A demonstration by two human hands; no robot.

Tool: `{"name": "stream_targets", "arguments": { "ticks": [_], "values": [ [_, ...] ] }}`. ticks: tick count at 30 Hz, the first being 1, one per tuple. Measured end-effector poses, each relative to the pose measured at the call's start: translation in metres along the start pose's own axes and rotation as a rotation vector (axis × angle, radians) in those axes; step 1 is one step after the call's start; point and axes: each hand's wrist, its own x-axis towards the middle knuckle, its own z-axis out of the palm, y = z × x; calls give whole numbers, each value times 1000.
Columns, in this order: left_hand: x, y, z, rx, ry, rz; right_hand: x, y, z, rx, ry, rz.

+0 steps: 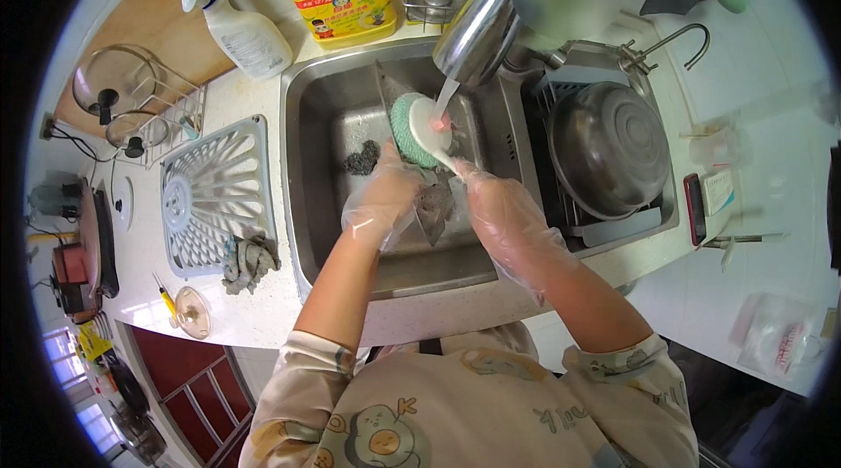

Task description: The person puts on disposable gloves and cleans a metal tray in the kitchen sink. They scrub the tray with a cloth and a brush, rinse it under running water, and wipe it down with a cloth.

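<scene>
Running water from the metal faucet (474,27) falls onto a white ladle or spoon-shaped utensil (430,129), which lies against a green mesh scrubber (406,114) over the steel sink (322,231). My right hand (502,205), in a clear plastic glove, grips the utensil's handle. Also gloved, my left hand (387,188) is at the scrubber's lower left edge; its fingers are partly hidden, so its hold is unclear. A dark steel-wool pad (363,158) rests in the sink left of my hands. A grey, perforated triangular strainer (435,208) stands beneath and between them.
Right of the basin, a large metal bowl (611,149) sits upside down on a rack. Left are a grey plastic drain rack (213,192), a crumpled cloth (248,263) and a glass lid (192,312). A spray bottle (246,37) and yellow detergent jug (345,4) stand behind.
</scene>
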Motion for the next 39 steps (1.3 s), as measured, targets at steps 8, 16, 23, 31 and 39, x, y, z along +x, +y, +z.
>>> {"name": "stream_targets", "arguments": {
  "ticks": [8,16,23,31,39],
  "values": [
    [10,-9,-6,125,-73,-46,10,-3,0,-53,-4,14],
    [33,-77,2,-243,75,23,14,5,8,-52,13,139],
    [2,-19,3,109,307,120,14,27,12,-19,3,181],
    [-11,12,7,-73,343,51,-4,22,23,-73,-96,211],
    [18,-54,2,-454,370,36,-8,-4,11,-76,-248,187]
  ]
}}
